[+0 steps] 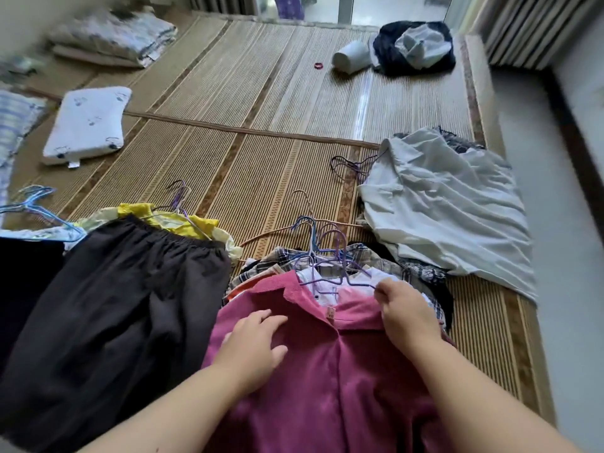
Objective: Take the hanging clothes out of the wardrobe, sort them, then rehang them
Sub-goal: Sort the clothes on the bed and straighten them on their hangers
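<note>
Hands, two: left hand (pixel 253 343) flat, right hand (pixel 403 313) pinching magenta shirt (pixel 327 380).

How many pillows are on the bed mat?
1. The white pillow lies on the woven mat at the far left, beside the folded bedding. Another could be hidden past the blurred left edge.

Bare mat (pixel 261 103) lies open ahead; dark trousers (pixel 114 305) crowd the left, a pale shirt (pixel 451 204) blocks the right.
</note>
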Motion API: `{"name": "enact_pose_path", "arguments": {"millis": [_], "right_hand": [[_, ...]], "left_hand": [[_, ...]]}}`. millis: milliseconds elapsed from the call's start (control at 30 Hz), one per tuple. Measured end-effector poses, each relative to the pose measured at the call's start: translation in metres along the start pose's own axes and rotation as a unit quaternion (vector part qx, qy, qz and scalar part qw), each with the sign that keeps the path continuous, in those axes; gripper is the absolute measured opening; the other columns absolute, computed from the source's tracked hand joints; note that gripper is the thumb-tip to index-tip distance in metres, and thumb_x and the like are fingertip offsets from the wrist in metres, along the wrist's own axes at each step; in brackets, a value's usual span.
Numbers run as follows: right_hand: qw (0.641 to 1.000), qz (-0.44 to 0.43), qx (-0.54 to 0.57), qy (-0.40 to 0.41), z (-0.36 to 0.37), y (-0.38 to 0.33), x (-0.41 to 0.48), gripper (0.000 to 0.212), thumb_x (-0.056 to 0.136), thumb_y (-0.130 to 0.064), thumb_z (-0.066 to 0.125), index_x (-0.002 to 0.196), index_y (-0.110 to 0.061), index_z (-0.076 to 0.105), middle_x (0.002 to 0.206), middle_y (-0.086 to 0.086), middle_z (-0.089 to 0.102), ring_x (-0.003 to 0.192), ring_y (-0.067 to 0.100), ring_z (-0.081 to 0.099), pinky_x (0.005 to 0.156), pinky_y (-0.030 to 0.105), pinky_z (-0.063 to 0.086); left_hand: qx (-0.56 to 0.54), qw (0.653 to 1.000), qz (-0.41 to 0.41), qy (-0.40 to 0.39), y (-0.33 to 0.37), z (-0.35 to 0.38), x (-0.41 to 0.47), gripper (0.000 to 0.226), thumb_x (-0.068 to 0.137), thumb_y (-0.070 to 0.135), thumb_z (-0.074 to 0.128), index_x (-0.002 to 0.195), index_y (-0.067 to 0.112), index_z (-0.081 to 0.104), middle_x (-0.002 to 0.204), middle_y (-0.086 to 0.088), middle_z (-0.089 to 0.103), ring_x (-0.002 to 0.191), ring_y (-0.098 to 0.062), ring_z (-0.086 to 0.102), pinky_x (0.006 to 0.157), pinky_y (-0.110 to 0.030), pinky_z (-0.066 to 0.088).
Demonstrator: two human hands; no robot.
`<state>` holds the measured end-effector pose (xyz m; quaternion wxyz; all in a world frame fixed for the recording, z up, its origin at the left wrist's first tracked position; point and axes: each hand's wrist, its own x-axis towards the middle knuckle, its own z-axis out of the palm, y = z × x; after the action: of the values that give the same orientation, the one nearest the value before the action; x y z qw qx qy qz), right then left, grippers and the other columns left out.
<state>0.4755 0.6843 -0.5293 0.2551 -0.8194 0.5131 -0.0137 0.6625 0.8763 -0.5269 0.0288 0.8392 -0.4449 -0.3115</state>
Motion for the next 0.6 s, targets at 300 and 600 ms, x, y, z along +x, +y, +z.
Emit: {"name": "enact_pose_path", "arguments": {"millis": [300, 600], "right_hand": [[0.982, -0.068, 0.177, 0.011, -0.157, -0.02, -0.12, 0.036, 0.085, -0.01, 0.066, 0.07, -0.042, 0.06, 0.097, -0.014, 0.057, 0.093, -0.002, 0.054, 0.085, 0.01, 0.038], [0.973, -0.08, 0.193, 0.097, -0.285, -0.023, -0.226, 0.026, 0.088, -0.016, 0.064, 0.077, -0.04, 0.063, 0.115, -0.017, 0.055, 0.103, -0.004, 0.054, 0.095, 0.015, 0.037]], "left_hand": [[-0.023, 0.991, 0.073, 0.106, 0.074, -0.142, -0.053, 0.067, 0.083, 0.039, 0.06, 0.143, 0.031, 0.034, 0.149, -0.002, 0.032, 0.137, -0.022, 0.03, 0.114, -0.043, 0.027], [-0.005, 0.988, 0.15, -0.027, 0.151, -0.217, -0.153, 0.028, 0.1, 0.038, 0.037, 0.088, 0.024, 0.058, 0.094, 0.001, 0.063, 0.092, -0.019, 0.057, 0.079, -0.028, 0.042]]}}
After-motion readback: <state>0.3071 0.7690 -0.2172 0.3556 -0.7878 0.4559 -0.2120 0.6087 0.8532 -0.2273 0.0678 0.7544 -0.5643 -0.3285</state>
